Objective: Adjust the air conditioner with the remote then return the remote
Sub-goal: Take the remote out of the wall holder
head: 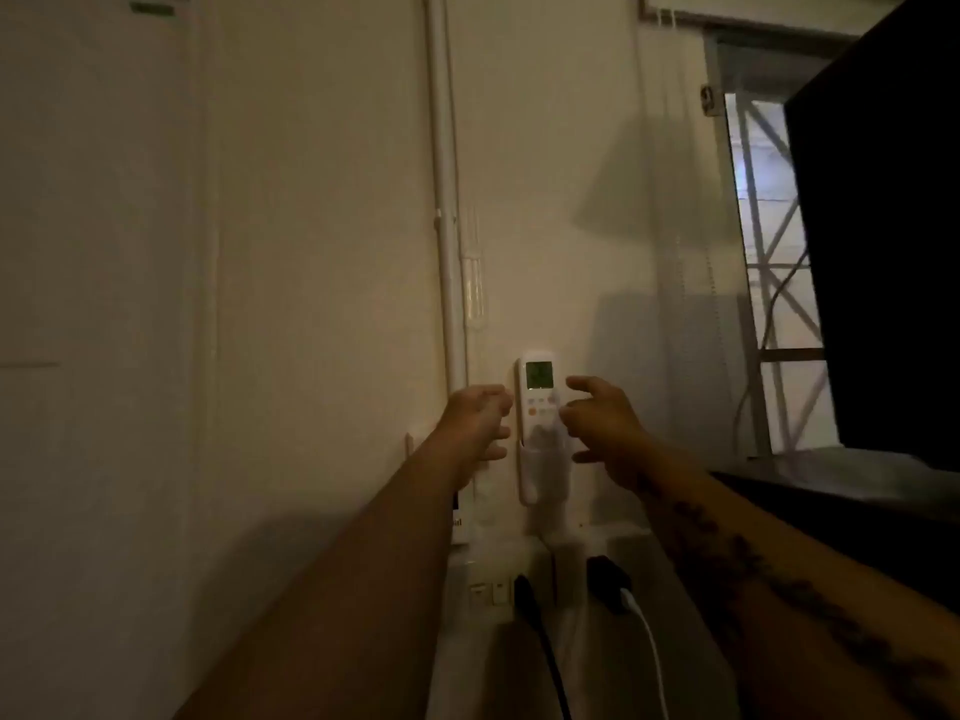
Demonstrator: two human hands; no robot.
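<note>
A white air conditioner remote [539, 402] with a lit green display stands upright in a clear holder [540, 478] fixed to the cream wall. My left hand [475, 420] is just left of the remote, fingers curled and apart, holding nothing. My right hand [605, 426] hovers just right of it, fingers spread, close to the remote's edge; whether a fingertip touches it I cannot tell. The room is dim. A white unit with a green mark [153, 7] shows at the top left, mostly out of frame.
A white pipe [444, 200] runs down the wall left of the remote. Below are wall sockets [488, 592] with a black plug and cable [540, 636] and a white cable [649, 652]. A dark panel [883, 226] and a window [769, 252] stand at the right.
</note>
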